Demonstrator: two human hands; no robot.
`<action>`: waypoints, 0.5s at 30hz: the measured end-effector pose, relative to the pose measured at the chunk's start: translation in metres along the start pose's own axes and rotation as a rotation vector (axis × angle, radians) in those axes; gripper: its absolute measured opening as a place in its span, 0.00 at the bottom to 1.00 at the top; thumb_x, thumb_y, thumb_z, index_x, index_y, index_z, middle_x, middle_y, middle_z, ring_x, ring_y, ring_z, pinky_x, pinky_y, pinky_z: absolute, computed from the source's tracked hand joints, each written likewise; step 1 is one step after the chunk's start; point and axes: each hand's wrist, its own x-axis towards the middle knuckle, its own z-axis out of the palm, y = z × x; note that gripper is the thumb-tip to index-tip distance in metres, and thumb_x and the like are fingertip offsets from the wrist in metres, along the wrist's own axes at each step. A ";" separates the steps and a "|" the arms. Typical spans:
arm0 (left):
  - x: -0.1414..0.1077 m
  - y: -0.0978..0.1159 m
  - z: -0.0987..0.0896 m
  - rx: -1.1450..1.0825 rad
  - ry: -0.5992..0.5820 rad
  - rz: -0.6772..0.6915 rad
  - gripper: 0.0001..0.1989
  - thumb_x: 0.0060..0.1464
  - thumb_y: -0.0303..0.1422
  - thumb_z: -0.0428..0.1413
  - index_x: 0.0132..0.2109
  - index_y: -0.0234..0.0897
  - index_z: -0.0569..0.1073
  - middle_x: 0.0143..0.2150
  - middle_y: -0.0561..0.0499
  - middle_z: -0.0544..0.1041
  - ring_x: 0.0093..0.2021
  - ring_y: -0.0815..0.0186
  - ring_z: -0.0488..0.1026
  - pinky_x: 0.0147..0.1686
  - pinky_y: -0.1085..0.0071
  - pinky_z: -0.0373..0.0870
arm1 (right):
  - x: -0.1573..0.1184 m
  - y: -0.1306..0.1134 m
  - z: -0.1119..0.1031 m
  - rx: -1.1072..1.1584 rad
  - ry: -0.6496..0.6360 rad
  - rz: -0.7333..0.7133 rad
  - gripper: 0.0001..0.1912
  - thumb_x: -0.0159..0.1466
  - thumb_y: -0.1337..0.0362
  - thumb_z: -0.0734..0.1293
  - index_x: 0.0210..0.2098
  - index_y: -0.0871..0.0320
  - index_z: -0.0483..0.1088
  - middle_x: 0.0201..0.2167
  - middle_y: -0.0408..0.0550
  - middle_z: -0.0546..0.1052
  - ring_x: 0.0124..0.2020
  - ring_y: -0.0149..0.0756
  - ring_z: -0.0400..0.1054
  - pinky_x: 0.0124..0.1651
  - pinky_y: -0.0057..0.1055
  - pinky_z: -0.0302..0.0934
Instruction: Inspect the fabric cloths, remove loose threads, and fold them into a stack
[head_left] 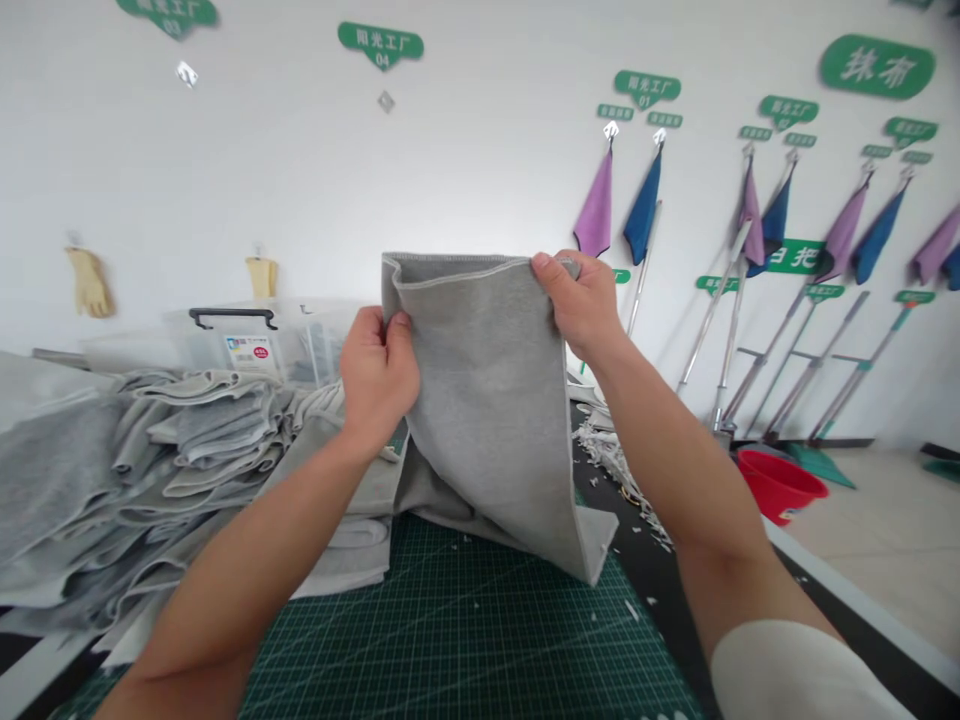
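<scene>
Your left hand [381,372] and right hand [583,303], closed, grip the grey cloth [491,400] near its top, above the green mat [480,640].

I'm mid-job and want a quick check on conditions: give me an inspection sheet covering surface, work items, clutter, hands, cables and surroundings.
Surface: green gridded cutting mat on a black tabletop.
Job's things: gray fabric piece with pale stitched edges, top held up, lower part draping over the mat; pile of gray fabric pieces at left.
Clutter: pale scraps right of the mat, a few bits on it.
Hands: left hand grips the fabric's left side; right hand grips its upper right corner.
Cables: nothing seen.
Surroundings: clear storage box behind the pile; rubber glove, purple cloth and blue cloth hung on the wall; red bucket at right.
</scene>
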 end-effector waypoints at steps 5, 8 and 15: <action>0.024 0.017 0.007 -0.084 0.039 0.146 0.07 0.60 0.32 0.48 0.32 0.37 0.64 0.26 0.55 0.64 0.29 0.70 0.63 0.30 0.72 0.57 | 0.025 -0.007 -0.003 0.109 0.109 -0.045 0.25 0.55 0.43 0.65 0.21 0.55 0.52 0.19 0.38 0.52 0.21 0.26 0.50 0.24 0.27 0.47; 0.037 0.026 0.009 -0.136 0.059 0.203 0.07 0.61 0.32 0.48 0.33 0.38 0.64 0.27 0.55 0.65 0.32 0.70 0.64 0.34 0.72 0.58 | 0.040 -0.015 -0.008 0.121 0.164 -0.094 0.22 0.56 0.48 0.67 0.21 0.55 0.53 0.19 0.38 0.53 0.21 0.27 0.49 0.25 0.27 0.46; 0.067 0.038 0.015 -0.186 0.038 0.243 0.09 0.60 0.30 0.50 0.31 0.34 0.62 0.29 0.55 0.66 0.34 0.71 0.65 0.38 0.71 0.59 | 0.071 -0.028 -0.026 0.009 0.217 -0.270 0.19 0.58 0.56 0.67 0.21 0.54 0.52 0.20 0.38 0.51 0.22 0.27 0.45 0.25 0.28 0.43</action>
